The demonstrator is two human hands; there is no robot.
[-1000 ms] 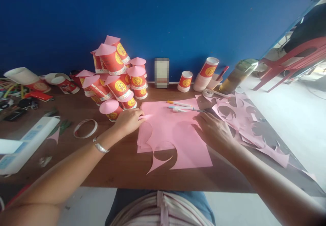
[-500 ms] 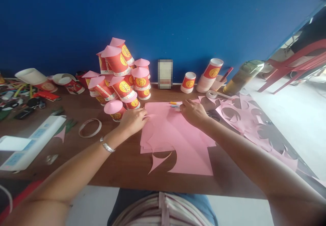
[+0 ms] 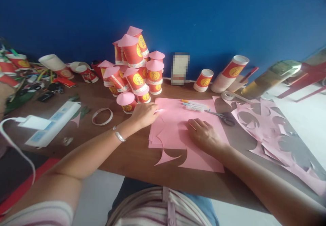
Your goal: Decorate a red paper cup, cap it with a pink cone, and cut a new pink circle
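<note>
Pink paper sheets [image 3: 175,131] lie in a loose stack in front of me, the lower ones with curved cut-outs. My left hand [image 3: 145,115] is closed at the stack's upper left edge, beside a red cup with a pink cone roof [image 3: 126,100]. A small pale edge shows at its fingertips; what it pinches is unclear. Resting on the sheets, my right hand [image 3: 205,134] has its fingers loosely spread and holds nothing visible. Beyond it are an orange pen [image 3: 191,103], a white glue stick [image 3: 194,108] and dark-handled scissors [image 3: 225,118]. A pointed pink scrap [image 3: 166,157] is near the front.
Stacked red cups with pink roofs [image 3: 133,54] stand at back left against the blue wall [image 3: 178,15]. At left are a paper ring [image 3: 102,116] and a power strip [image 3: 54,124]. Cups [image 3: 203,80], a tape roll [image 3: 228,96], a bottle [image 3: 271,78] and pink offcuts [image 3: 267,131] are right.
My right hand has left the pens and glue stick and come down toward me onto the pink sheets. My left hand stays by the paper's left edge. The view has shifted left.
</note>
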